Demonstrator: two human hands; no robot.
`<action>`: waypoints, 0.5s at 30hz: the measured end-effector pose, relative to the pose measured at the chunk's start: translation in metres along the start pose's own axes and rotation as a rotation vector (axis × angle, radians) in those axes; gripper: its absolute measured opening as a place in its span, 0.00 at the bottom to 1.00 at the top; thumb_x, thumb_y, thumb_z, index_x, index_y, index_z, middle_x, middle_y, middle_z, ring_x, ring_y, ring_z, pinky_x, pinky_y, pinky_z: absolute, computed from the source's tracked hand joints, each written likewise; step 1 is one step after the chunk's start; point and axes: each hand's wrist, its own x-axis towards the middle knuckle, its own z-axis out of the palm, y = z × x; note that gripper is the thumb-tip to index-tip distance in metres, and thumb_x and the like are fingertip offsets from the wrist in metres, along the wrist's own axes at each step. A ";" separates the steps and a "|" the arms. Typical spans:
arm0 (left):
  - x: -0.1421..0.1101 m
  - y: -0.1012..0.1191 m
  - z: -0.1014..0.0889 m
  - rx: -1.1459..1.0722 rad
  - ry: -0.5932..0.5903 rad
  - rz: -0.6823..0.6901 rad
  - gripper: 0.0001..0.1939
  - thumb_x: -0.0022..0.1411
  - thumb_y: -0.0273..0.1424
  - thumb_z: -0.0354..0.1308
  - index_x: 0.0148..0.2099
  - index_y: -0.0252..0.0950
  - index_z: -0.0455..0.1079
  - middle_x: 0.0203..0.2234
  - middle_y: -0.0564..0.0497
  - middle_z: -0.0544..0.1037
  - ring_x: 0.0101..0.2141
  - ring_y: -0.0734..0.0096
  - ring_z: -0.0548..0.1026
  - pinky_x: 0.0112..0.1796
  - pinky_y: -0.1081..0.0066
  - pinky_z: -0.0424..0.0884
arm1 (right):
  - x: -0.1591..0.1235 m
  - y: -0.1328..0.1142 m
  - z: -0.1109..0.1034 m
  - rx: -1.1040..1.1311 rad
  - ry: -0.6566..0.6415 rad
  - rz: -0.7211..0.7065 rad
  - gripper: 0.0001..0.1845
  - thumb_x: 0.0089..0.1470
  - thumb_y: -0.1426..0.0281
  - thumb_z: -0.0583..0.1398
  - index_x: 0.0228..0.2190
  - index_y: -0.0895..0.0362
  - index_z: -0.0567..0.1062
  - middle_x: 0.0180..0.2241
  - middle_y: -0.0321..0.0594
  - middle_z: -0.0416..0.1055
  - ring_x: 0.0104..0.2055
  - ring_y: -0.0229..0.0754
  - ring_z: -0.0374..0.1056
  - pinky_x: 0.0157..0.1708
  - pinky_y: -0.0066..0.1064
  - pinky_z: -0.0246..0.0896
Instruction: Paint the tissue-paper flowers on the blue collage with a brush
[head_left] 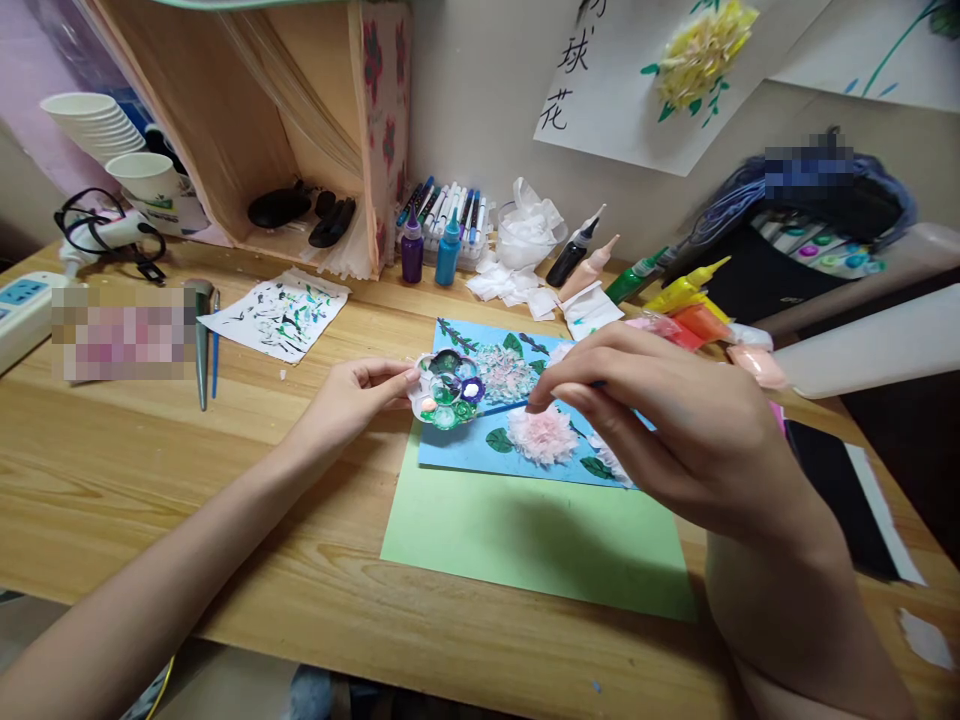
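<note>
My left hand (367, 388) pinches the rim of a small flower-shaped paint palette (448, 388), its wells smeared with green, purple, white and peach paint. In my right hand (652, 420) is a thin blue paintbrush (504, 408), its tip at the palette's right edge near the green paint. Under both lies a blue sheet (465, 447) bearing fluffy pink-white paper flowers (544, 435) and painted green leaves. My right hand hides part of its right side. A light green sheet (525, 530) lies beneath the blue one.
Paint bottles (448, 250) and a box of markers (472, 225) stand along the wall. A paint-stained paper (279, 312) and a large brush (200, 345) lie at left. Crumpled tissue (525, 285) sits behind the picture; a black pad (840, 500) lies at right.
</note>
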 end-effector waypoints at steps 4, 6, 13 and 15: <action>0.001 -0.001 0.000 0.016 0.000 0.007 0.17 0.50 0.43 0.64 0.38 0.36 0.77 0.38 0.48 0.80 0.37 0.67 0.77 0.42 0.69 0.72 | 0.000 0.001 0.001 -0.034 0.034 -0.004 0.09 0.58 0.72 0.53 0.31 0.59 0.74 0.27 0.39 0.73 0.32 0.35 0.67 0.32 0.27 0.62; 0.000 -0.001 0.000 0.021 0.007 0.008 0.19 0.49 0.43 0.65 0.39 0.36 0.77 0.38 0.47 0.80 0.37 0.66 0.77 0.42 0.68 0.72 | -0.001 0.001 0.001 -0.010 -0.001 -0.013 0.10 0.58 0.72 0.53 0.31 0.59 0.74 0.27 0.39 0.72 0.31 0.34 0.67 0.32 0.26 0.62; 0.001 -0.002 0.001 0.003 0.008 -0.010 0.17 0.50 0.42 0.64 0.39 0.36 0.76 0.39 0.47 0.80 0.36 0.69 0.77 0.41 0.71 0.72 | 0.000 0.001 0.000 -0.023 0.005 -0.014 0.09 0.58 0.72 0.53 0.32 0.59 0.73 0.28 0.39 0.72 0.32 0.34 0.66 0.32 0.25 0.62; 0.002 -0.003 0.000 -0.001 0.007 -0.002 0.17 0.49 0.42 0.65 0.38 0.36 0.77 0.38 0.47 0.80 0.37 0.68 0.77 0.42 0.70 0.73 | 0.000 0.002 0.001 0.000 -0.028 -0.020 0.09 0.58 0.72 0.53 0.31 0.59 0.73 0.27 0.38 0.72 0.31 0.33 0.66 0.31 0.25 0.62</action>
